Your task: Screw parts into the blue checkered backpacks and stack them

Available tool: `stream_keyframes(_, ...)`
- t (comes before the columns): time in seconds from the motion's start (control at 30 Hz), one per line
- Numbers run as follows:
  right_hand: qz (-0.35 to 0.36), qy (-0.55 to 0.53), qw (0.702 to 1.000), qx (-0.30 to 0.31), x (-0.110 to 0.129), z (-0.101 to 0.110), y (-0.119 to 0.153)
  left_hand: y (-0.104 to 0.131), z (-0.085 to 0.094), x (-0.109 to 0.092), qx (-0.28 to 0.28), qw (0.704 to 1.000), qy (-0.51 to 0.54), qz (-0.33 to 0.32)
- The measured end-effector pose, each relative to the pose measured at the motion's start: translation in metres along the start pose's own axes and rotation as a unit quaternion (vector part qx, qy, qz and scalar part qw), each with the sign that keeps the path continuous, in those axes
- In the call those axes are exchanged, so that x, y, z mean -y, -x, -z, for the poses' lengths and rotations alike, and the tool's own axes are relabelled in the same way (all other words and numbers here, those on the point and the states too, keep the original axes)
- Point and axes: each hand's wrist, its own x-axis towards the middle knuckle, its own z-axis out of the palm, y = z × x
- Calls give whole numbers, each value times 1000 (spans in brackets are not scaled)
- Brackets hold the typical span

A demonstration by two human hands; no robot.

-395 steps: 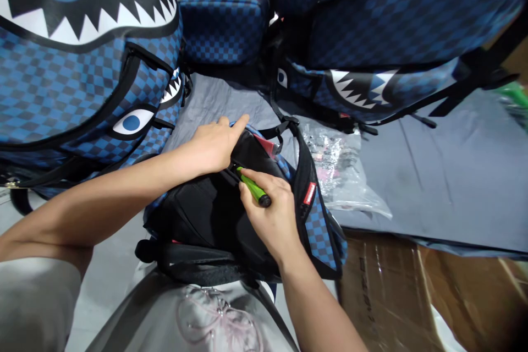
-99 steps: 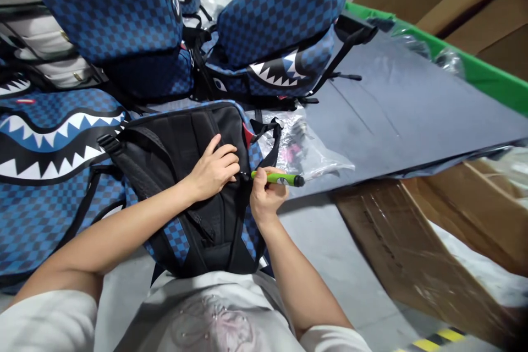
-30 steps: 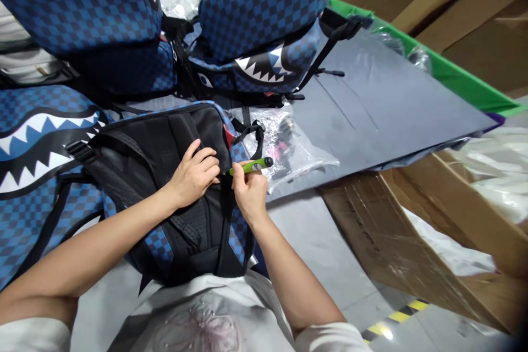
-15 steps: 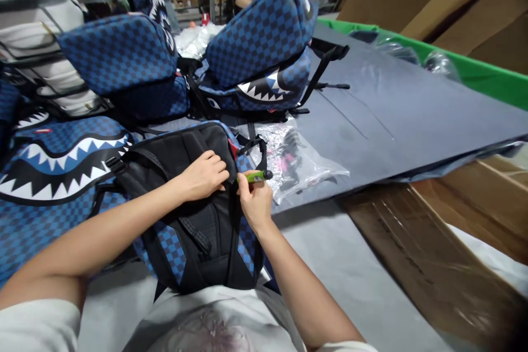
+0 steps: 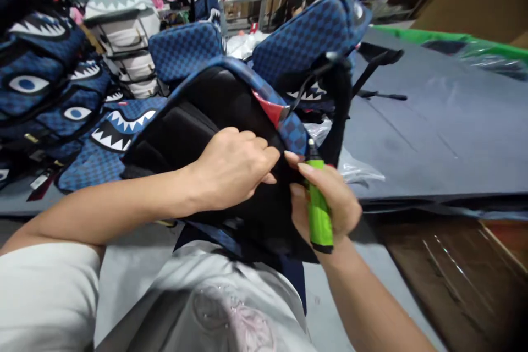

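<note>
A backpack (image 5: 223, 96) with a black padded back and blue checked sides is tilted up in front of my body. My left hand (image 5: 237, 168) is closed with its knuckles up, gripping the black back panel near its right edge. My right hand (image 5: 338, 195) holds a bright green marker (image 5: 319, 209), pale tip pointing up, and its thumb and fingertips also pinch at the backpack's edge. What lies between the fingertips of both hands is hidden. A red piece (image 5: 270, 109) shows on the rim above my hands, and a black strap (image 5: 340, 115) hangs at the right.
Blue checked backpacks with shark mouths (image 5: 124, 126) lie and stack at the left, beside a pile of white bags (image 5: 134, 44). Another checked backpack (image 5: 305, 33) lies ahead on the grey table (image 5: 445, 137). Clear plastic (image 5: 361, 168) and brown cardboard (image 5: 437, 264) are at right; people stand behind.
The backpack has been raised and tilted closer to me, with both hands on it. The marker has turned from lying sideways to upright. My view has shifted left.
</note>
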Motion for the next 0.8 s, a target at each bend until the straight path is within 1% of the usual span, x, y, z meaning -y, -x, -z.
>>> stream_keyframes(0.03, 17, 18, 1000, 16, -2, 2, -2, 6, -1, -6, 2, 999, 16, 36)
stream_keyframes(0.07, 34, 29, 998, 35, -6, 2, -2, 13, -8, -12, 13, 997, 37, 67)
stream_keyframes(0.1, 56, 34, 996, 57, -11, -1, 1, 20, -19, -16, 31, 994, 61, 85)
stream_keyframes(0.13, 80, 32, 993, 77, -18, -4, 7, 25, -33, -18, 54, 991, 85, 89)
stream_keyframes(0.2, 117, 28, 987, 108, -32, -12, 21, 34, -61, -18, 94, 986, 124, 58)
stream_keyframes(0.23, 123, 28, 985, 118, -38, -15, 28, 35, -72, -15, 94, 986, 134, 37)
stream_keyframes(0.27, 122, 29, 985, 121, -43, -17, 35, 36, -78, -11, 74, 988, 132, 23)
stream_keyframes(0.3, 116, 29, 986, 118, -46, -19, 40, 35, -80, -7, 36, 992, 117, 17)
stream_keyframes(0.37, 113, 22, 987, 109, -48, -21, 44, 31, -76, 4, -53, 996, 65, 30)
stream_keyframes(0.4, 117, 15, 987, 106, -47, -24, 44, 27, -73, 11, -77, 996, 37, 37)
stream_keyframes(0.43, 120, 10, 987, 107, -46, -27, 42, 22, -71, 19, -76, 996, 16, 42)
stream_keyframes(0.47, 119, 7, 986, 114, -44, -32, 40, 16, -71, 27, -53, 998, 7, 46)
stream_keyframes(0.53, 91, 7, 988, 129, -40, -44, 35, 2, -78, 47, 25, 998, 20, 54)
stream_keyframes(0.57, 68, 10, 989, 135, -38, -50, 33, -5, -85, 56, 62, 996, 34, 60)
stream_keyframes(0.63, 33, 13, 989, 145, -34, -56, 35, -18, -101, 72, 119, 988, 64, 67)
stream_keyframes(0.7, 27, 12, 987, 159, -32, -55, 41, -25, -114, 78, 149, 984, 77, 51)
stream_keyframes(0.73, 29, 9, 985, 167, -33, -52, 46, -27, -118, 77, 152, 985, 74, 38)
stream_keyframes(0.8, 26, -13, 985, 171, -39, -45, 54, -28, -120, 69, 141, 988, 55, 14)
